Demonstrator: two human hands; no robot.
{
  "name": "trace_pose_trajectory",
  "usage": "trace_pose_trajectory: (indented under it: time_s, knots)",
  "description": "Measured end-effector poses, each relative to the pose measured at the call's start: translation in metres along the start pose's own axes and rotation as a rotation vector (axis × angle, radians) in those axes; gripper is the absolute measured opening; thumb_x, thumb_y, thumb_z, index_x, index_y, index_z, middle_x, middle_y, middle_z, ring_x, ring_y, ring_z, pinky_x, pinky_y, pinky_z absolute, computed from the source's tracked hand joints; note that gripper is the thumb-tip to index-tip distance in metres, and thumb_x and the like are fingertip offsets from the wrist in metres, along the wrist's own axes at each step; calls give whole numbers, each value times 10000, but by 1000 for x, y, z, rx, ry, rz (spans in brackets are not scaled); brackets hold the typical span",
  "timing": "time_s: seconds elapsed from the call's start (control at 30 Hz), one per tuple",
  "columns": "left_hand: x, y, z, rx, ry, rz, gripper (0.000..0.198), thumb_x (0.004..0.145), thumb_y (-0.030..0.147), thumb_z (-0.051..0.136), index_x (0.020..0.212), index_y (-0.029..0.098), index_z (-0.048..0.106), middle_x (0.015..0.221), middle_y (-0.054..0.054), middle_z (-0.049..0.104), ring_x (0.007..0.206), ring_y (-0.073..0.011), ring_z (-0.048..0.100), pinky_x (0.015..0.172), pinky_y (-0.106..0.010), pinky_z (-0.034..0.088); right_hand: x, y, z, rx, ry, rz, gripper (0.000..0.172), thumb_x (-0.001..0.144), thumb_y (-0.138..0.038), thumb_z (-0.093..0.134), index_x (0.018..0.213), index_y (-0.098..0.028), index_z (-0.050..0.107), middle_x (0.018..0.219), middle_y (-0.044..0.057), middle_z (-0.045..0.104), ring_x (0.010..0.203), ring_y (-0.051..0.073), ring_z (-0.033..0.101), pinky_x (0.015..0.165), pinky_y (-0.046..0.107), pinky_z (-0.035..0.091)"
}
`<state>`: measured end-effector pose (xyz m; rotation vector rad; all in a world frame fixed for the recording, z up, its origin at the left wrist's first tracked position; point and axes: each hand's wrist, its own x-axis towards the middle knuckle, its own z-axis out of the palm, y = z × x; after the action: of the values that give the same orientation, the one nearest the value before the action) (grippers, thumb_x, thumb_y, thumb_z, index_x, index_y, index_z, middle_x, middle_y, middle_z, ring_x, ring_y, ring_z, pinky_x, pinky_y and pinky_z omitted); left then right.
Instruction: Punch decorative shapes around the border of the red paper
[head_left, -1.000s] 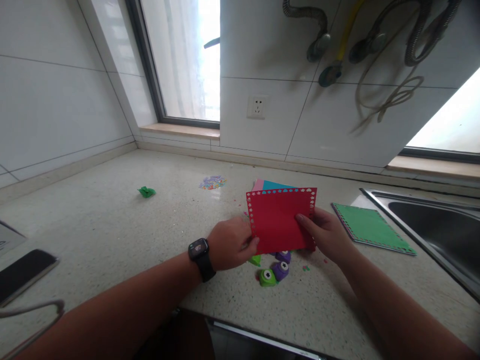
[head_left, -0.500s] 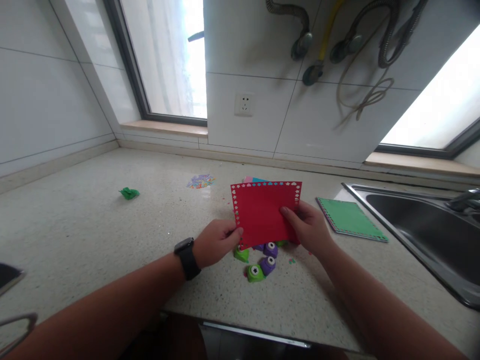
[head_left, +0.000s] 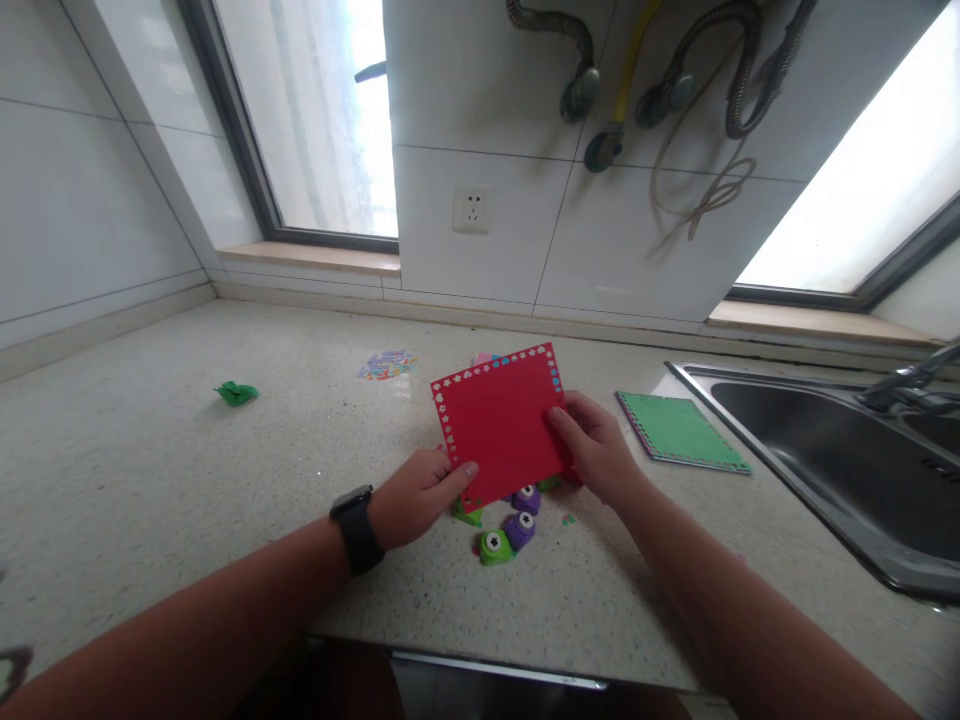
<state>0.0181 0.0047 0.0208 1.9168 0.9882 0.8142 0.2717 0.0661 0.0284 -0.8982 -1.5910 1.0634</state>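
Above the countertop [head_left: 150, 450], left hand [head_left: 416, 495] and right hand [head_left: 596, 445] both pinch the red card [head_left: 499, 420], tilted, over the punches [head_left: 506, 530].

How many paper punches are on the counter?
4 punches: a green one and a purple one in front, another purple and green at the red sheet's lower edge; more may hide behind it.

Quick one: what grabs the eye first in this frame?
The red sheet with a punched heart-and-star border, held up over the middle of the countertop. The left hand pinches its lower left corner and the right hand its right edge. Under it lie small green and purple punches, and a green sheet lies flat to the right beside the sink.
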Motion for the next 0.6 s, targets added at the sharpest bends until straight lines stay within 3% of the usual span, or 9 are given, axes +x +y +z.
trace_pose_trajectory:
  time_s: [0.13,0.2,0.3,0.4,0.47,0.6]
  knots:
    - [2,-7,1,-66,93,-54,534,1029,501,382,813,79,627,866,-89,645,785,-158,547,768,-275,438,1,3,-14,-262,230,-358,341,985,-348,558,1274,-175,506,908,38,551,736,112,524,650,255,454]
    - [4,-12,1,-115,126,-60,528,1025,515,396,840,79,629,885,-92,643,794,-158,537,767,-279,437,-5,-6,-15,-438,282,-524,367,958,-234,572,1307,-177,472,858,21,510,700,106,490,630,252,431]
    - [7,-19,3,-213,168,-92,522,1004,545,443,825,85,613,818,-85,617,753,-153,523,736,-281,440,-18,-25,-2,-753,66,-732,432,918,-142,562,1339,-163,469,718,-20,533,577,97,480,574,255,386]
    - [9,-23,4,-386,164,-54,442,994,502,505,960,92,667,954,-101,652,912,-173,580,893,-299,456,-27,-37,20,-870,-222,-937,410,926,-176,526,1332,-149,480,774,3,624,612,137,556,582,297,395]
    - [10,-23,5,-473,149,-33,402,993,472,527,1056,108,687,1074,-109,659,1023,-179,586,999,-314,425,-30,-36,32,-914,-314,-967,396,943,-208,520,1333,-152,488,823,13,654,640,160,584,585,319,394]
    - [9,-24,4,-546,110,-50,422,988,478,535,1120,109,691,1054,-120,670,998,-189,603,971,-322,443,-29,-29,40,-970,-393,-978,356,946,-198,515,1299,-155,510,808,2,645,607,167,567,558,331,353]
